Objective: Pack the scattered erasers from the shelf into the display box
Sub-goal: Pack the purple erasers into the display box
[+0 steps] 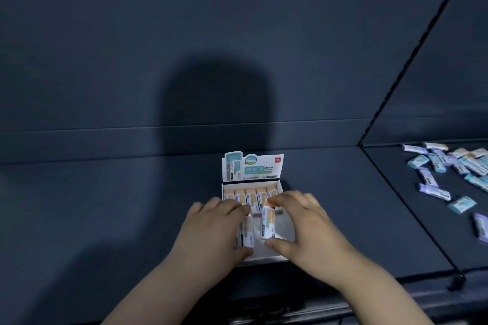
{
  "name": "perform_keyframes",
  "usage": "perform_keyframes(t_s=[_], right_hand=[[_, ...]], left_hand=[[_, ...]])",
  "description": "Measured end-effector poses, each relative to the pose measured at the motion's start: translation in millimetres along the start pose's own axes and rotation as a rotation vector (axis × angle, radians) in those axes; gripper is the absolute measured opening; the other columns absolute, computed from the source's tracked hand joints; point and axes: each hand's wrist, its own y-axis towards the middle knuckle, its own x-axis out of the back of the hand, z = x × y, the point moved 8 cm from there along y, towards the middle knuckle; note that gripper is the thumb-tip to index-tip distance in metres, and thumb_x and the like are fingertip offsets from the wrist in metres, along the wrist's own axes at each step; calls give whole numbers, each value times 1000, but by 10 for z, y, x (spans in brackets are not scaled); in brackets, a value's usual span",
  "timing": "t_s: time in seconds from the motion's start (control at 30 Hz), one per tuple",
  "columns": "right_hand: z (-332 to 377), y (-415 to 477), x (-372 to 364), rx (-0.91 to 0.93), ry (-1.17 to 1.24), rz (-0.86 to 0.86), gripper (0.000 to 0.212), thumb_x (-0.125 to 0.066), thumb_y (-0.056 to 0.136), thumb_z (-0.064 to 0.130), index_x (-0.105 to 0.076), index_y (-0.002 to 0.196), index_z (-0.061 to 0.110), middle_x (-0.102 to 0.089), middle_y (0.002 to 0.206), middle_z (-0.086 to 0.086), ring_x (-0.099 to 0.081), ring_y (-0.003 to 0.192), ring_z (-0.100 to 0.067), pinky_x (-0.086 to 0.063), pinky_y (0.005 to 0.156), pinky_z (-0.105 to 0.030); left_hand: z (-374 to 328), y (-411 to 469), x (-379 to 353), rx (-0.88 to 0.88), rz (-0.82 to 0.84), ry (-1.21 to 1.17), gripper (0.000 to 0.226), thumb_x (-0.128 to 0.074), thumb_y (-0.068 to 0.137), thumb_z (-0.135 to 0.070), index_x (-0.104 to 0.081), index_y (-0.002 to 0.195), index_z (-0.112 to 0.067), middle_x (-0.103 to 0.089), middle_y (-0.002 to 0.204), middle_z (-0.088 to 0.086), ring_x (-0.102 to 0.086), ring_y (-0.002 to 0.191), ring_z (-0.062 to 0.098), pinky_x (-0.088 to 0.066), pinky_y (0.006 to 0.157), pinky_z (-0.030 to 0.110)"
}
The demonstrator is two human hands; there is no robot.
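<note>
A white display box [286,231] with an upright printed flap [252,167] sits on the dark shelf, straight ahead. A back row of several orange-and-white erasers [250,194] fills its far end. My left hand [214,229] grips an orange-and-white eraser [247,232] over the box's front left part. My right hand [303,221] pinches another orange-and-white eraser [268,223] lengthwise between forefinger and thumb, over the box's front middle. Whether these two erasers touch the box floor is unclear.
Several loose erasers [449,169] in blue, purple and orange wrappers lie scattered on the adjoining shelf section at the far right. A dark seam [406,208] divides the two shelf sections. The shelf's front edge [290,285] runs below my wrists.
</note>
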Motion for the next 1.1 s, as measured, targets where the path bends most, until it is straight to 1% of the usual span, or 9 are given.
perform_keyframes(t_s=[0.07,0.13,0.23,0.3,0.5,0.7,0.9,0.97,1.1], right_hand=[[11,1,-18,-24,-45,16,64,-66,79,40,-36,135,33,-35,130,22,-25,118,3,-22,106,-15],[10,15,-36,-36,-93,29,64,-64,79,38,-35,136,33,-34,132,20,-26,122,-1,-22,107,-17],[1,74,-72,-28,-181,54,62,-61,79,36,-35,135,33,-36,134,18,-29,123,-7,-24,104,-20],[-4,120,-110,-19,-224,90,61,-61,79,37,-36,135,34,-37,134,18,-30,122,-8,-25,101,-22],[-44,265,-253,31,-307,185,62,-66,76,39,-42,133,31,-42,130,11,-32,120,-13,-24,95,-26],[-72,353,-399,75,-342,184,56,-67,72,41,-51,125,31,-48,124,8,-35,121,-16,-23,88,-27],[-94,327,-406,90,-321,228,58,-68,73,44,-49,127,32,-48,126,9,-34,122,-14,-24,94,-28],[-117,322,-406,84,-322,239,53,-66,75,42,-50,125,32,-51,124,8,-36,121,-15,-25,92,-28],[-135,325,-432,48,-301,242,42,-62,79,38,-54,119,30,-59,114,6,-46,114,-16,-24,82,-28]], left_hand=[[39,-9,-25,-8,6,-3,69,-70,63,-55,-55,126,-31,-58,120,-18,-54,107,13,-33,81,29],[47,-14,3,-14,7,8,68,-72,56,-56,-60,118,-32,-62,112,-19,-57,99,11,-35,77,28],[11,-6,42,-19,-32,-33,66,-60,77,-51,-41,137,-33,-45,134,-21,-40,121,9,-25,90,28],[19,8,-14,7,-33,-14,65,-53,82,-52,-33,141,-34,-39,138,-21,-31,126,7,-21,93,27],[62,87,-121,93,8,28,53,-56,79,-50,-48,128,-30,-44,128,-15,-29,123,12,-19,85,29],[38,136,-197,96,69,80,60,-60,77,-52,-47,131,-29,-43,127,-14,-26,123,13,-16,84,32],[24,117,-215,102,115,105,57,-60,76,-55,-54,126,-28,-50,122,-16,-28,121,12,-10,73,32],[27,106,-206,95,125,121,52,-60,78,-53,-57,123,-27,-51,121,-16,-28,120,12,-12,77,33],[3,86,-193,106,105,121,42,-56,83,-45,-60,119,-24,-53,119,-13,-28,121,14,-7,71,31]])
